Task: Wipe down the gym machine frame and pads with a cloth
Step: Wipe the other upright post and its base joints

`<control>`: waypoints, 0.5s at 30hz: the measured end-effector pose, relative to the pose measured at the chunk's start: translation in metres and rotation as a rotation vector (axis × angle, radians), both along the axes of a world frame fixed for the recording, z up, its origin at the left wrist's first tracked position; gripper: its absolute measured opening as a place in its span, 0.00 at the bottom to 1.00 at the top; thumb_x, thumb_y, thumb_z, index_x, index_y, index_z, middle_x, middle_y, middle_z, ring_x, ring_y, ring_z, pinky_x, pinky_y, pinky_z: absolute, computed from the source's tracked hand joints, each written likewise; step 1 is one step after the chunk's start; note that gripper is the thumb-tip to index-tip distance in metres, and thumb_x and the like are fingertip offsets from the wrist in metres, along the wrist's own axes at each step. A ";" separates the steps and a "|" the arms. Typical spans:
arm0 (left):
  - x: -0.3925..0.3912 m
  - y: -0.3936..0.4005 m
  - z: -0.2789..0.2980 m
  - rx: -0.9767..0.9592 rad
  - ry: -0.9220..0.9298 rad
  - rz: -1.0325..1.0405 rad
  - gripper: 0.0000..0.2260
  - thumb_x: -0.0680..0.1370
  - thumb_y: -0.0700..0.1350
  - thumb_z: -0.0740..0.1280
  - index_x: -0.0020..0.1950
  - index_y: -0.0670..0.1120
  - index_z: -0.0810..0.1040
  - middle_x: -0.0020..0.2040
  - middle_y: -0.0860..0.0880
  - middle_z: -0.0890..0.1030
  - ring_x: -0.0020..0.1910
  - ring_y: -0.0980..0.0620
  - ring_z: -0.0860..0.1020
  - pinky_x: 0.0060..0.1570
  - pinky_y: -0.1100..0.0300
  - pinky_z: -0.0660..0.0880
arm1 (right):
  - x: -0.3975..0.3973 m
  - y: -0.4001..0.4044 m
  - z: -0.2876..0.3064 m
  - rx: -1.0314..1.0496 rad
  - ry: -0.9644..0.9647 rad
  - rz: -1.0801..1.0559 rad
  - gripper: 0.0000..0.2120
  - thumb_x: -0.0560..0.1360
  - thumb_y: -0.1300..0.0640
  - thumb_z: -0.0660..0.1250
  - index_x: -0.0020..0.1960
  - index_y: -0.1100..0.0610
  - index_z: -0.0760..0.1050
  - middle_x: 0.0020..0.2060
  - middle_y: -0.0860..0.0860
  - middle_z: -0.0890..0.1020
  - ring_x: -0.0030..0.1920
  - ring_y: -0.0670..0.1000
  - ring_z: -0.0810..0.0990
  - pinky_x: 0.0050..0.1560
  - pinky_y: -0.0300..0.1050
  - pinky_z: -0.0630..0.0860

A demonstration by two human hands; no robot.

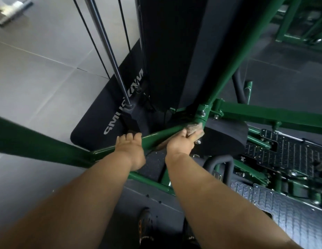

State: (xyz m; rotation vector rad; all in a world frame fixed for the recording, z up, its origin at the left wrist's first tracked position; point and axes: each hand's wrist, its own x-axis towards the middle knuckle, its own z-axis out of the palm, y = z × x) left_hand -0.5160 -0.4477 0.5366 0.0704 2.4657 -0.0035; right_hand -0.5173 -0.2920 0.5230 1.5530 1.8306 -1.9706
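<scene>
- Count: two bare hands, one cloth, one green gym machine frame (228, 71), one round black pad (226, 139).
- Right hand (181, 142): grip clamped on the brownish cloth (194, 129), fingers curled round it, pressing it against the green frame tube at the bolted joint, just beside the round pad.
- Left hand (130, 146): fingers together and curled over the diagonal green tube; nothing else held.
- Outward: black upright column (174, 51), thin black cables (102, 42), a black lettered base mat (102, 112), diamond-plate footplates (282, 200).
- Room: grey tiled floor (39, 69); more green framework at upper right.
</scene>
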 end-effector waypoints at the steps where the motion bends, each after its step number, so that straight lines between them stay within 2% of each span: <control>1: 0.001 -0.002 0.000 0.015 0.000 0.005 0.45 0.74 0.50 0.70 0.85 0.50 0.47 0.77 0.44 0.62 0.76 0.39 0.62 0.80 0.46 0.57 | -0.001 0.006 -0.004 -0.025 0.002 -0.018 0.30 0.88 0.44 0.53 0.84 0.38 0.42 0.83 0.56 0.58 0.80 0.62 0.63 0.80 0.59 0.59; 3: 0.004 -0.008 0.000 0.048 0.001 0.017 0.45 0.73 0.47 0.70 0.85 0.51 0.48 0.75 0.46 0.64 0.71 0.41 0.66 0.77 0.47 0.62 | -0.006 0.022 -0.007 -0.087 -0.005 -0.062 0.29 0.88 0.42 0.51 0.86 0.44 0.49 0.81 0.57 0.65 0.78 0.62 0.67 0.79 0.58 0.62; 4: 0.004 -0.009 0.001 0.053 0.003 0.011 0.46 0.73 0.47 0.70 0.85 0.51 0.47 0.74 0.46 0.64 0.70 0.41 0.67 0.76 0.47 0.63 | -0.012 0.030 -0.007 -0.144 -0.016 -0.107 0.27 0.88 0.42 0.51 0.84 0.49 0.57 0.77 0.58 0.71 0.75 0.62 0.72 0.77 0.57 0.65; 5: 0.003 -0.009 0.001 0.056 0.000 0.005 0.46 0.73 0.47 0.70 0.85 0.51 0.47 0.74 0.46 0.64 0.70 0.41 0.67 0.76 0.47 0.63 | -0.019 0.040 -0.005 -0.236 -0.023 -0.170 0.26 0.87 0.41 0.50 0.78 0.53 0.67 0.72 0.59 0.77 0.70 0.63 0.77 0.74 0.59 0.69; 6: 0.002 -0.009 0.001 0.061 -0.004 0.000 0.46 0.73 0.48 0.70 0.85 0.51 0.47 0.74 0.46 0.64 0.70 0.41 0.67 0.75 0.47 0.63 | -0.027 0.051 -0.004 -0.338 -0.022 -0.241 0.27 0.85 0.39 0.50 0.70 0.55 0.73 0.67 0.60 0.81 0.64 0.65 0.81 0.71 0.65 0.73; 8: 0.003 -0.008 -0.001 0.071 0.009 -0.005 0.46 0.73 0.49 0.71 0.85 0.51 0.47 0.74 0.47 0.64 0.70 0.42 0.66 0.76 0.47 0.63 | -0.040 0.074 -0.008 -0.425 -0.012 -0.327 0.23 0.83 0.39 0.52 0.63 0.52 0.77 0.62 0.57 0.82 0.60 0.64 0.81 0.64 0.75 0.74; 11: 0.004 -0.009 -0.004 0.076 0.051 -0.005 0.44 0.76 0.54 0.71 0.85 0.51 0.48 0.75 0.48 0.63 0.72 0.42 0.66 0.77 0.46 0.62 | -0.051 0.102 -0.027 -0.481 0.015 -0.320 0.13 0.82 0.50 0.60 0.55 0.51 0.83 0.55 0.57 0.87 0.57 0.62 0.84 0.58 0.72 0.78; 13: 0.004 -0.010 -0.007 0.083 0.076 0.002 0.41 0.79 0.59 0.69 0.84 0.52 0.49 0.76 0.48 0.63 0.74 0.42 0.65 0.77 0.46 0.60 | -0.049 0.104 -0.042 -0.577 0.028 -0.335 0.16 0.81 0.52 0.61 0.60 0.53 0.84 0.55 0.59 0.87 0.57 0.63 0.84 0.61 0.71 0.77; 15: 0.005 -0.009 -0.009 0.101 0.104 0.015 0.39 0.80 0.61 0.68 0.84 0.52 0.51 0.76 0.49 0.64 0.74 0.43 0.65 0.77 0.46 0.59 | -0.034 0.084 -0.059 -0.712 0.049 -0.341 0.20 0.82 0.49 0.59 0.66 0.55 0.82 0.60 0.60 0.85 0.60 0.63 0.83 0.67 0.66 0.76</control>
